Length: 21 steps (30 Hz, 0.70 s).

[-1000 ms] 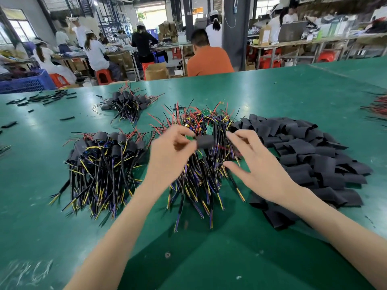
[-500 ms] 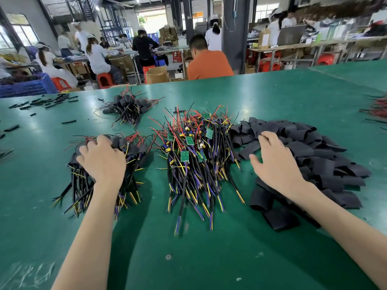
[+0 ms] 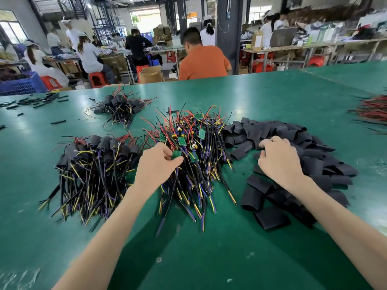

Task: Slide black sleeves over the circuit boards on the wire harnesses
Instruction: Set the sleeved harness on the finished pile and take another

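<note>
Pickup step: left hand (image 3: pixel 156 164) pinches a green circuit board (image 3: pixel 176 154); right hand (image 3: pixel 276 159) curls on the black sleeves (image 3: pixel 293 143), grip unclear. Next: align sleeve mouth to board.

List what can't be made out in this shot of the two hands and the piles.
- Head view: right hand fingertips curl into the black sleeves; any grip hidden.
- Left hand covers part of the circuit board it pinches.
- Red wires cut off by the right edge.

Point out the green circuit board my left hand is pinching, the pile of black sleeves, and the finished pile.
green circuit board (image 3: pixel 176 154), head view, face of board
pile of black sleeves (image 3: pixel 289 132), head view, top
finished pile (image 3: pixel 98 164), head view, middle
</note>
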Available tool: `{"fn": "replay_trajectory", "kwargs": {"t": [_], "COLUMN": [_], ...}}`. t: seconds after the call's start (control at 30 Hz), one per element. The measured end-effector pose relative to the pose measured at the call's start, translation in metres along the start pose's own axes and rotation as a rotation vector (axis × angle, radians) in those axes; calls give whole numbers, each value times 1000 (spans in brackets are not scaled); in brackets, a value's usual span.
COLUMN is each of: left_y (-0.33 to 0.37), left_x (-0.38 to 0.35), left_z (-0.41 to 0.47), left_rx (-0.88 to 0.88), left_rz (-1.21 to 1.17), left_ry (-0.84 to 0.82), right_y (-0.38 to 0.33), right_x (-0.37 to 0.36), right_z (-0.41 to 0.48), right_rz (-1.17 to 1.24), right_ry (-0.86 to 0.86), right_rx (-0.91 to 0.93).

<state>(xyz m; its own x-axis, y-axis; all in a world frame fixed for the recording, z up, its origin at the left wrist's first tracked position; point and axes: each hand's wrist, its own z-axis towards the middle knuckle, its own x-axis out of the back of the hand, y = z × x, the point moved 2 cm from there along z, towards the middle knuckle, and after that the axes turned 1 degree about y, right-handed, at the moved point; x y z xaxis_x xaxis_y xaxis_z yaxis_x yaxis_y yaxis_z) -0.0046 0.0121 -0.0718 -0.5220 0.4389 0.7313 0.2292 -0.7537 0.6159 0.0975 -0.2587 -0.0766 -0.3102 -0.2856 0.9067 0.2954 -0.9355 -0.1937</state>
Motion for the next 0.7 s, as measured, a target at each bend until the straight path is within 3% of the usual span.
{"fn": "replay_trajectory", "kwargs": {"t": [0.2,0.33,0.47,0.57,0.7], "left_y": [3,7,18,20,23], "left_x": [25,43,52,56,56], "left_z": [6,8,6,3,-2], "left_rx": [112,218,218,89,-58], "left_rz": [-128,-691,-1019,-989,-779], "left_ry": [120,40,-83,-130,-62], "right_y": [6,3,-9,-9,-5], "right_x": [-1,-8,-25,-36,-37], "right_z": [5,9,12,14,16], "right_rz": [56,90,-17,-88,-87], "right_ry": [9,-44,-148,-236,-184], "right_rx": [-1,182,354,343,332]}}
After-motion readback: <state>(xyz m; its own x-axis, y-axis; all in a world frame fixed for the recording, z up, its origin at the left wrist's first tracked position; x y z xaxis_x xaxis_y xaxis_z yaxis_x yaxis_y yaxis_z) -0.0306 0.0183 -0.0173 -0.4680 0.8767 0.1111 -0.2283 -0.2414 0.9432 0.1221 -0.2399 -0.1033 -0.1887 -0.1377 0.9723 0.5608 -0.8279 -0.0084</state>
